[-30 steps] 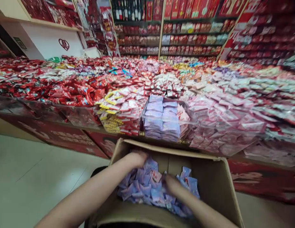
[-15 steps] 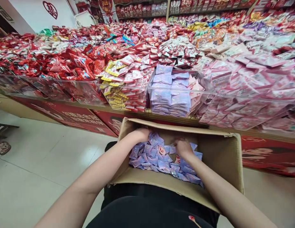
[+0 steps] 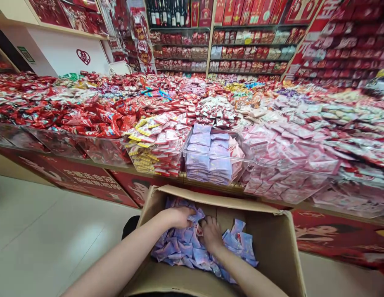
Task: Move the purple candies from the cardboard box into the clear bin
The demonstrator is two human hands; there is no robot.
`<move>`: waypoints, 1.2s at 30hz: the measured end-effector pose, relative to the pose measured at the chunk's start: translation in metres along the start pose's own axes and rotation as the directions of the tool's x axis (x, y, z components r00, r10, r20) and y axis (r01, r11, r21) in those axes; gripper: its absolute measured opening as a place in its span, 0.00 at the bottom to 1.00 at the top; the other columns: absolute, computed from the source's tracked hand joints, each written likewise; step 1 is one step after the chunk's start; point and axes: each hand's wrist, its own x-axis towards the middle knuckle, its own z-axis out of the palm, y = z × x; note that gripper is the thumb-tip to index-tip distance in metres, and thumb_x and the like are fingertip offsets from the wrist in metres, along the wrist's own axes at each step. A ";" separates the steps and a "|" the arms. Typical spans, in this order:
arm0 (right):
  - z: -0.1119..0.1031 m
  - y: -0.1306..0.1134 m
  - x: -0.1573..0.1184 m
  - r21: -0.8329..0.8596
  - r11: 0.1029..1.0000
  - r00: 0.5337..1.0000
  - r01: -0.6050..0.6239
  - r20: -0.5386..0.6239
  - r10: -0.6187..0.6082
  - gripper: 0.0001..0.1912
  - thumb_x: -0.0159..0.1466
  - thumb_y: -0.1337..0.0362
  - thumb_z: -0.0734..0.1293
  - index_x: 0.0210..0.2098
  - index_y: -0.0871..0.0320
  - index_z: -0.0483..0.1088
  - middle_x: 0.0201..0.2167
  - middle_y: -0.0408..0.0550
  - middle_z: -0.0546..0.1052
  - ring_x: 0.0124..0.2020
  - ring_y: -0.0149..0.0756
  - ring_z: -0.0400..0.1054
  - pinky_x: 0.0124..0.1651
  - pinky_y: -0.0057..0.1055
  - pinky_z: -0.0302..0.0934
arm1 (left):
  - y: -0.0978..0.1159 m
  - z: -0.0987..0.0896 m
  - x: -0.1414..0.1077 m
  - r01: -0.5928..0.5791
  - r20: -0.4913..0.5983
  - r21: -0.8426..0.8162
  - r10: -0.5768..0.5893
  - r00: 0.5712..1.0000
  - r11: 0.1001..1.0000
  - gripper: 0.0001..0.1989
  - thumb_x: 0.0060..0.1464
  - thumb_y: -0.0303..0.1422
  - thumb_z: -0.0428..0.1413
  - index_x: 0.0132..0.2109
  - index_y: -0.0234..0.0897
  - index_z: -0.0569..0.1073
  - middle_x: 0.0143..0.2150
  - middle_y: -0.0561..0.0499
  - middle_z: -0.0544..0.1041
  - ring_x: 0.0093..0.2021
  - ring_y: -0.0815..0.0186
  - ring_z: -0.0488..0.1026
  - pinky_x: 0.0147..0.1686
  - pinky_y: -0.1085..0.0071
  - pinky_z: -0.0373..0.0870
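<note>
An open cardboard box (image 3: 266,247) holds many small purple candy packets (image 3: 179,247) and a few pink-and-red ones. Inside its left half, my left hand (image 3: 179,217) pinches a purple packet (image 3: 197,215) between thumb and fingers. My right hand (image 3: 212,236) is just beside it, back up, its fingers curled down into the pile. A pink-and-red packet (image 3: 198,231) shows at those fingertips; whether they grip it is hidden.
Past the box's far edge, a clear bin (image 3: 207,156) holds stacked purple packets. Bins of pink packets (image 3: 285,152), yellow-and-red packets (image 3: 155,132) and red packets (image 3: 102,119) flank it. Shelves (image 3: 179,45) with bottles and red boxes stand behind. Tiled floor (image 3: 55,222) lies at left.
The view has tilted up, showing more shelves. My right hand has moved left across the box, close to my left hand. A purple packet now shows in my left hand's fingers.
</note>
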 end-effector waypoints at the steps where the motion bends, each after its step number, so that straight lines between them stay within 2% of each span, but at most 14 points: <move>1: -0.003 0.001 -0.001 0.008 1.000 1.000 0.001 -0.009 -0.001 0.17 0.48 0.65 0.64 0.39 0.58 0.67 0.42 0.52 0.66 0.44 0.44 0.57 0.42 0.33 0.51 | 0.001 -0.001 -0.001 -0.022 -0.015 -0.009 0.022 1.000 1.000 0.24 0.46 0.37 0.51 0.52 0.39 0.64 0.51 0.44 0.68 0.50 0.56 0.66 0.47 0.64 0.63; 4: -0.014 0.001 -0.007 -0.008 0.998 0.998 0.066 -0.022 -0.066 0.11 0.54 0.67 0.59 0.35 0.58 0.69 0.39 0.52 0.69 0.42 0.44 0.59 0.42 0.36 0.51 | 0.007 -0.005 -0.006 -0.095 -0.066 -0.031 0.093 0.993 0.995 0.24 0.47 0.36 0.50 0.53 0.40 0.62 0.53 0.47 0.67 0.52 0.59 0.64 0.50 0.66 0.60; 7: -0.019 -0.001 -0.010 -0.042 0.991 0.991 0.124 0.046 -0.122 0.15 0.57 0.72 0.54 0.33 0.59 0.71 0.33 0.53 0.73 0.40 0.43 0.61 0.42 0.37 0.51 | 0.013 -0.009 -0.011 -0.156 -0.091 -0.043 0.152 0.984 0.987 0.24 0.48 0.35 0.49 0.54 0.41 0.61 0.53 0.49 0.67 0.52 0.62 0.63 0.50 0.69 0.59; 12: 0.001 -0.007 -0.003 -0.077 0.995 0.988 -0.070 0.130 0.080 0.18 0.57 0.72 0.53 0.36 0.64 0.72 0.37 0.59 0.72 0.42 0.48 0.62 0.41 0.41 0.55 | 0.014 -0.007 -0.016 -0.164 -0.041 -0.095 0.160 0.986 0.982 0.25 0.47 0.39 0.49 0.54 0.40 0.61 0.53 0.46 0.66 0.52 0.58 0.63 0.50 0.65 0.60; 15: 0.010 -0.009 0.001 -0.028 0.998 0.991 -0.065 0.120 0.067 0.16 0.57 0.70 0.55 0.34 0.63 0.74 0.36 0.58 0.73 0.41 0.48 0.64 0.41 0.40 0.56 | 0.011 -0.003 -0.018 -0.127 -0.010 -0.090 0.127 0.992 0.988 0.25 0.47 0.39 0.50 0.53 0.40 0.62 0.51 0.44 0.68 0.50 0.54 0.65 0.47 0.60 0.62; 17: 0.007 -0.008 0.001 -0.006 0.999 0.992 -0.041 0.121 0.041 0.14 0.55 0.68 0.57 0.32 0.61 0.74 0.34 0.56 0.74 0.40 0.47 0.65 0.40 0.37 0.58 | 0.010 -0.001 -0.020 -0.107 0.001 -0.085 0.108 0.994 0.991 0.25 0.45 0.38 0.50 0.52 0.40 0.63 0.50 0.43 0.70 0.48 0.52 0.67 0.45 0.59 0.64; 19: -0.003 -0.005 -0.001 0.011 1.000 0.993 -0.027 0.111 0.026 0.12 0.53 0.69 0.59 0.30 0.59 0.74 0.33 0.54 0.75 0.39 0.46 0.66 0.39 0.35 0.58 | 0.009 -0.001 -0.020 -0.121 -0.026 -0.093 0.119 0.993 0.988 0.24 0.45 0.36 0.51 0.52 0.40 0.64 0.50 0.44 0.70 0.48 0.53 0.67 0.45 0.60 0.64; 22: -0.032 0.001 -0.010 0.037 0.999 0.996 -0.021 0.089 0.018 0.14 0.51 0.74 0.57 0.31 0.57 0.71 0.30 0.53 0.75 0.34 0.43 0.69 0.33 0.32 0.58 | 0.012 -0.006 -0.023 -0.206 -0.131 -0.139 0.189 0.973 0.969 0.24 0.46 0.33 0.51 0.53 0.41 0.63 0.52 0.46 0.68 0.51 0.57 0.64 0.48 0.62 0.61; 25: -0.072 0.006 -0.022 0.223 0.973 0.996 0.056 0.059 -0.071 0.09 0.50 0.74 0.58 0.27 0.58 0.67 0.24 0.48 0.74 0.25 0.36 0.67 0.26 0.28 0.54 | 0.020 -0.012 -0.026 -0.279 -0.201 -0.233 0.234 0.951 0.932 0.25 0.46 0.34 0.52 0.53 0.41 0.62 0.53 0.45 0.66 0.52 0.57 0.63 0.50 0.62 0.59; 27: -0.100 0.006 -0.032 0.448 0.886 0.990 0.121 0.015 -0.143 0.03 0.51 0.71 0.60 0.23 0.59 0.63 0.20 0.43 0.70 0.22 0.30 0.62 0.24 0.24 0.51 | 0.029 -0.016 -0.028 -0.295 -0.217 -0.367 0.227 0.949 0.882 0.27 0.45 0.36 0.54 0.53 0.40 0.61 0.52 0.44 0.67 0.51 0.57 0.64 0.48 0.62 0.61; 29: -0.126 0.004 -0.040 0.648 0.749 0.988 0.135 -0.036 -0.147 0.04 0.53 0.68 0.60 0.22 0.58 0.60 0.19 0.40 0.67 0.21 0.27 0.59 0.23 0.23 0.51 | 0.040 -0.019 -0.028 -0.289 -0.213 -0.564 0.202 0.956 0.773 0.24 0.45 0.37 0.54 0.51 0.36 0.64 0.45 0.43 0.72 0.43 0.59 0.70 0.42 0.64 0.66; 31: -0.146 0.002 -0.045 0.796 0.593 0.993 0.118 -0.080 -0.089 0.05 0.54 0.65 0.61 0.25 0.58 0.59 0.20 0.40 0.67 0.22 0.26 0.60 0.25 0.23 0.53 | 0.052 -0.023 -0.028 -0.258 -0.214 -0.755 0.146 0.966 0.602 0.17 0.47 0.35 0.52 0.45 0.32 0.67 0.33 0.46 0.76 0.32 0.64 0.73 0.32 0.69 0.69; 32: -0.154 0.002 -0.047 0.853 0.511 0.995 0.103 -0.090 -0.049 0.06 0.54 0.64 0.62 0.27 0.58 0.59 0.21 0.40 0.67 0.23 0.26 0.60 0.26 0.24 0.54 | 0.057 -0.026 -0.027 -0.256 -0.243 -0.819 0.093 0.966 0.513 0.16 0.46 0.34 0.53 0.43 0.31 0.67 0.30 0.48 0.75 0.28 0.66 0.73 0.29 0.71 0.68; 36: -0.173 0.001 -0.047 0.980 0.190 0.994 0.058 -0.073 0.076 0.15 0.51 0.62 0.68 0.34 0.58 0.58 0.23 0.41 0.72 0.25 0.27 0.64 0.29 0.25 0.58 | 0.071 -0.041 -0.028 -0.388 -0.410 -0.896 -0.069 0.909 0.214 0.19 0.42 0.34 0.58 0.42 0.33 0.65 0.25 0.52 0.74 0.25 0.69 0.72 0.25 0.75 0.66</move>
